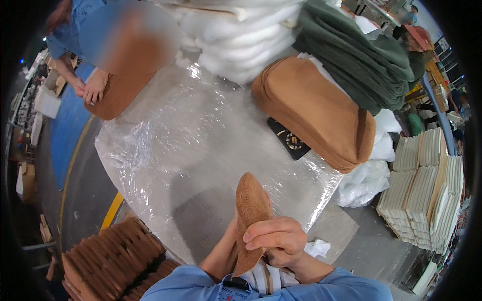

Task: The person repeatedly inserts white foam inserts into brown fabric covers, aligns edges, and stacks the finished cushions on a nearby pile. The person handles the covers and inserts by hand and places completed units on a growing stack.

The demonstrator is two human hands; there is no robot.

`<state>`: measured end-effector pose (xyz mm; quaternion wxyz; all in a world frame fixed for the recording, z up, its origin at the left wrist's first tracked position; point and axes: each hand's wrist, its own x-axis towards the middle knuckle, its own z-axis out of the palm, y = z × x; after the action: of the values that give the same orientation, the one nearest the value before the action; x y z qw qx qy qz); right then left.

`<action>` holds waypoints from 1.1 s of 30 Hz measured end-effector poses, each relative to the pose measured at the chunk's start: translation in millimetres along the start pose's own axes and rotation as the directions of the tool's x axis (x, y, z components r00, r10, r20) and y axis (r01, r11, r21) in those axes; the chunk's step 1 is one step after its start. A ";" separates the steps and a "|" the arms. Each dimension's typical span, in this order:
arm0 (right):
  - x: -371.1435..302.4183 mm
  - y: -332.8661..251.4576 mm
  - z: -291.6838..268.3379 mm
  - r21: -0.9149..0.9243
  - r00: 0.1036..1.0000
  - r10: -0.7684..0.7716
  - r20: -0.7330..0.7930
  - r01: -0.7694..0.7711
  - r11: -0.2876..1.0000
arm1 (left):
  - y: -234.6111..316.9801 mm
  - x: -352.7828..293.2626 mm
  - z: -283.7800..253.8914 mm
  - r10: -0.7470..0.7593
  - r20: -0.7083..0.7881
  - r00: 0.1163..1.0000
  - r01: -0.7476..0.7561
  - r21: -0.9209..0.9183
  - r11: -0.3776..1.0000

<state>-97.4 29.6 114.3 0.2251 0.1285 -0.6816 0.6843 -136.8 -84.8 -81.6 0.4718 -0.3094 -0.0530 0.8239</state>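
Note:
Upright in front of my chest is a brown, fuzzy fabric piece [251, 200], long and rounded at its top end. My right hand [281, 241] is closed on its lower right edge, fingers laid across the fabric and thumb side tucked behind. Only a strip of my left hand [233, 232] shows at the piece's left side; the fabric hides its fingers. Beyond my hands lies a table [211, 165] covered in clear plastic film. On its right side rests a stack of similar brown pieces [316, 110], with a flat black object [288, 140] beside it.
At the upper left, a co-worker's hands [95, 88] rest on another brown piece [123, 98]. White padding [236, 40] and folded dark green fabric [356, 55] are piled at the back. Brown pieces [110, 256] stand stacked at lower left; pale panels [422, 190] stand at right.

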 end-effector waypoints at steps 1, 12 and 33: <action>-1.5 5.5 1.7 0.009 1.000 0.020 -0.004 -0.020 1.000 | 11.9 7.0 23.4 -0.001 0.074 0.997 -0.008 0.122 0.992; 3.5 25.1 8.2 -0.073 0.987 0.159 -0.007 -0.159 0.985 | 29.8 -25.7 160.7 0.109 0.683 0.722 -0.674 0.730 -0.112; -315.4 -108.8 -68.0 0.369 0.549 0.663 -0.508 -0.557 0.744 | 31.4 -123.7 117.6 0.632 0.489 0.601 -0.496 0.848 -0.185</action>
<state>237.2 51.7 54.6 0.1685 -0.3269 -0.5130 0.7756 -181.0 -178.2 57.7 0.1324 0.0321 0.6472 0.7500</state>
